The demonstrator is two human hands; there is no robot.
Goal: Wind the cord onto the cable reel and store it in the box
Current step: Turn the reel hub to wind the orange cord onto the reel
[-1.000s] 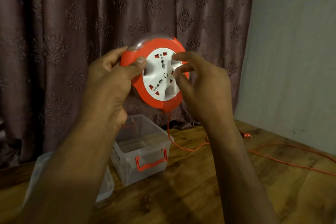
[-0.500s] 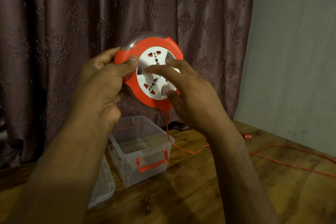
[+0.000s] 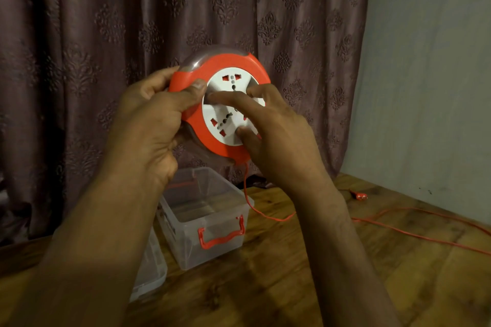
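I hold the cable reel (image 3: 228, 61) up in front of the curtain; it has an orange rim, a clear back and a white socket hub (image 3: 225, 85). My left hand (image 3: 148, 125) grips the reel's left rim, thumb on the orange front. My right hand (image 3: 279, 135) spans the hub, fingertips and thumb pressed into its recesses. A thin orange cord (image 3: 249, 204) hangs from the reel's bottom to the table and trails right (image 3: 398, 231). Its plug (image 3: 361, 196) lies near the wall. The clear box (image 3: 186, 223) with a red handle stands open below the reel.
A second clear plastic piece (image 3: 151, 273) lies left of the box, partly hidden by my left forearm. Everything sits on a wooden table (image 3: 265, 287). A dark patterned curtain (image 3: 106, 34) hangs behind it, and a grey wall (image 3: 425, 87) runs along the right.
The white hub has rotated under my right fingers, which shifted round its face. The reel drifted slightly. My left hand's grip is unchanged.
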